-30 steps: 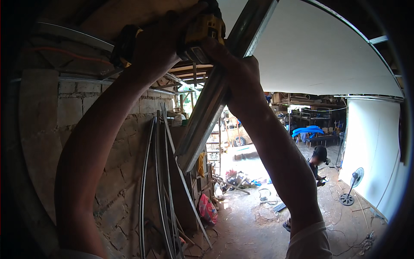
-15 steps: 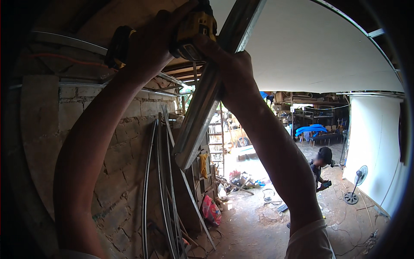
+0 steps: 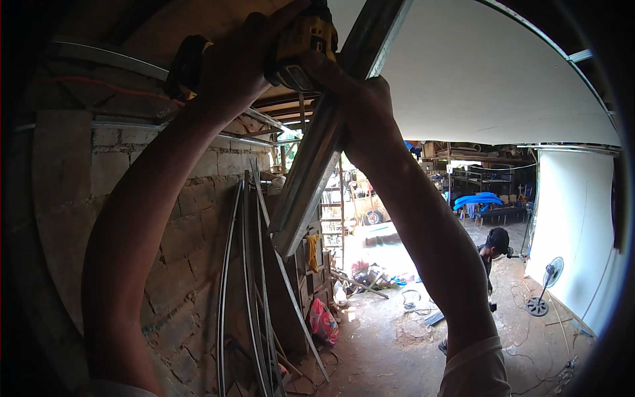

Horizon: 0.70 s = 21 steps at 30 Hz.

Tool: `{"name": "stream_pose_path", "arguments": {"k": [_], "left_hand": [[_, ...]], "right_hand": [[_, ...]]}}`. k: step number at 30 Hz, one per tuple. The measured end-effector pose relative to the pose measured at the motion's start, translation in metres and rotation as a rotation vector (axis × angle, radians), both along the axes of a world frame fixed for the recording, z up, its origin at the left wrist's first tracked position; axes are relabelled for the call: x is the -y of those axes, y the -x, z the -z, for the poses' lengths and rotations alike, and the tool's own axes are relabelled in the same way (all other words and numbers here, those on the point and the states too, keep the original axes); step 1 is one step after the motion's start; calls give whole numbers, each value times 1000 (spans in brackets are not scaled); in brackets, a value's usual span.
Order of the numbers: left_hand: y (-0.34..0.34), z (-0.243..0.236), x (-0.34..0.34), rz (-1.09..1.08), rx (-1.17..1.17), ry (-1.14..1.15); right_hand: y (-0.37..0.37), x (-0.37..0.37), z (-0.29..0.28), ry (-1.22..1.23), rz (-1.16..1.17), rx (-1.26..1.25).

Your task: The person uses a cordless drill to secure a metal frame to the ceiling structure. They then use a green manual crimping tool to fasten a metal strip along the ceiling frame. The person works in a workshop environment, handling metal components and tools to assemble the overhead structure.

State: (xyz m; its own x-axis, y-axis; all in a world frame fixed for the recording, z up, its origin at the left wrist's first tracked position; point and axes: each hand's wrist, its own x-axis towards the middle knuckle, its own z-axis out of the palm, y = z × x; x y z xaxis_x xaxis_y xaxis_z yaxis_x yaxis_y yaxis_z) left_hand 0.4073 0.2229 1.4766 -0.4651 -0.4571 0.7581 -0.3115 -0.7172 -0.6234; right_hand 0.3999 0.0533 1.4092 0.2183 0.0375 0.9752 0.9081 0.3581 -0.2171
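Note:
Overhead, my left hand (image 3: 238,63) is closed round the handle of a yellow and black cordless drill (image 3: 304,56), whose black base sticks out on the left of my wrist. The front tip of the drill is not clear at the top of the view. My right hand (image 3: 364,109) grips a long metal channel (image 3: 307,178) that slants from the top down toward the lower left. My right thumb lies up against the back of the drill. The channel crosses under the edge of a white ceiling panel (image 3: 476,73).
Several metal strips (image 3: 248,284) lean on a block wall (image 3: 178,251) at left. Beyond stand a red plastic bag (image 3: 324,322), a fan (image 3: 551,281), a white wall panel (image 3: 572,218) and a bending person in a dark cap (image 3: 496,241). Cables cross the floor.
Both hands, drill and channel keep nearly the same place, with a slight shift in view. The person below has bent lower, and the phone-like thing in their hands no longer shows plainly.

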Motion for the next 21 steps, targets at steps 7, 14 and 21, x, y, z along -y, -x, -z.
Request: {"name": "stream_pose_path", "arguments": {"k": [7, 14, 21], "left_hand": [[-6, -5, -1, -93, 208, -40], [1, -13, 11, -175, 46, 107], [-17, -21, 7, -28, 145, 44]], "right_hand": [[-16, 2, 1, 9, -41, 12], [-20, 12, -13, -12, 11, 28], [9, 24, -5, -28, 140, -135]]}}
